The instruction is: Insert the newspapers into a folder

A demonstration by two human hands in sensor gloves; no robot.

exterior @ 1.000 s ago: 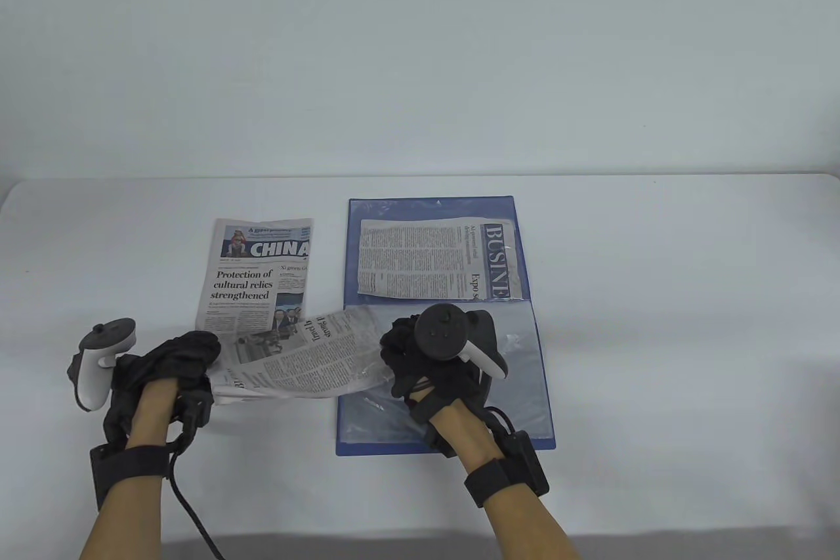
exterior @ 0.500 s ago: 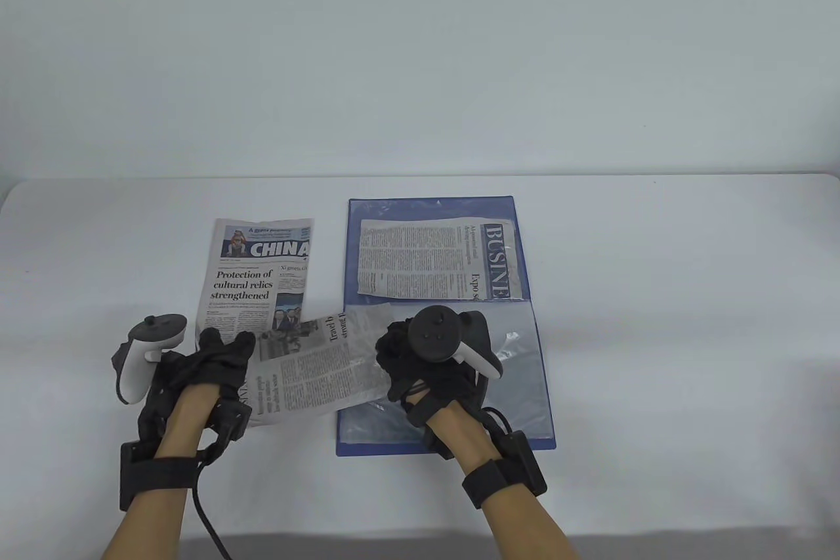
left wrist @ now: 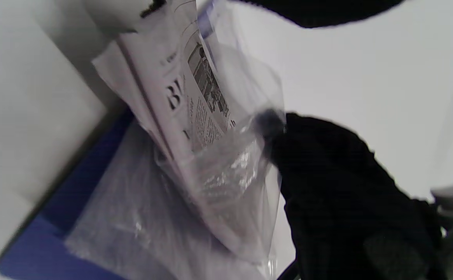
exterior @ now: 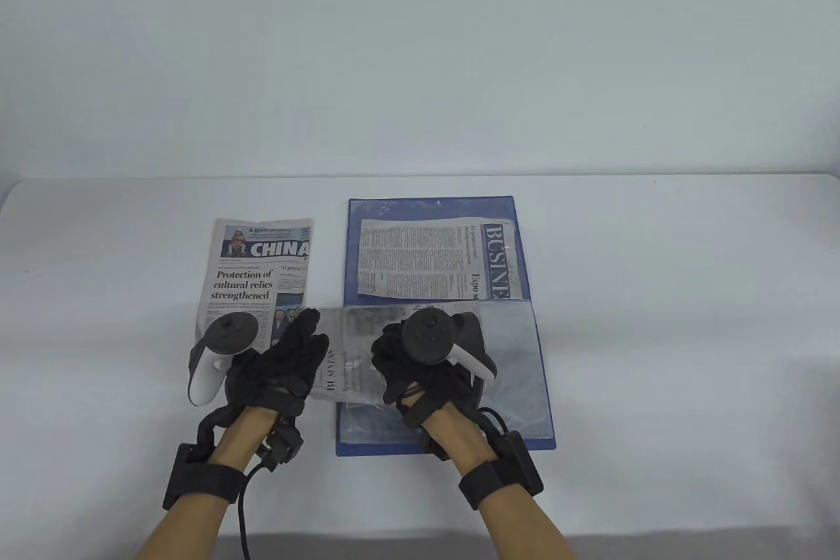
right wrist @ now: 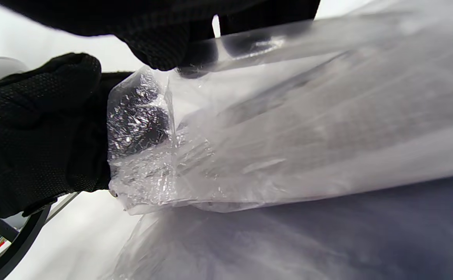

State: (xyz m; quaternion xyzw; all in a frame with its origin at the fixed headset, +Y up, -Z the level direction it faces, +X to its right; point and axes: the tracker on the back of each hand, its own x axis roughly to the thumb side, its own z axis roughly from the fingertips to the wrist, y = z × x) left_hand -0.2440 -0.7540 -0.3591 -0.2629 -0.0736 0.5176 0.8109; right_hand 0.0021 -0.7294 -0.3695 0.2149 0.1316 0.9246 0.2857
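A blue folder (exterior: 367,448) lies open on the table. Its far half holds a "BUSINESS" newspaper (exterior: 433,258) in a sleeve. My right hand (exterior: 388,350) pinches the open edge of the near half's clear sleeve (exterior: 515,356) and holds it lifted; the pinch shows in the right wrist view (right wrist: 164,46). My left hand (exterior: 305,340) holds the left end of a folded newspaper (exterior: 351,353), fingers stretched over it. Most of that paper lies inside the sleeve, as the left wrist view (left wrist: 195,105) shows. A "CHINA" newspaper (exterior: 252,271) lies left of the folder.
The white table (exterior: 656,323) has bare surface right of the folder and behind it. The left hand's cable (exterior: 243,520) trails toward the front edge. A plain pale wall (exterior: 420,61) stands behind the table.
My left hand has moved right with the folded newspaper, sliding it deeper into the clear sleeve. My right hand has stayed nearly in place, holding the sleeve's edge up.
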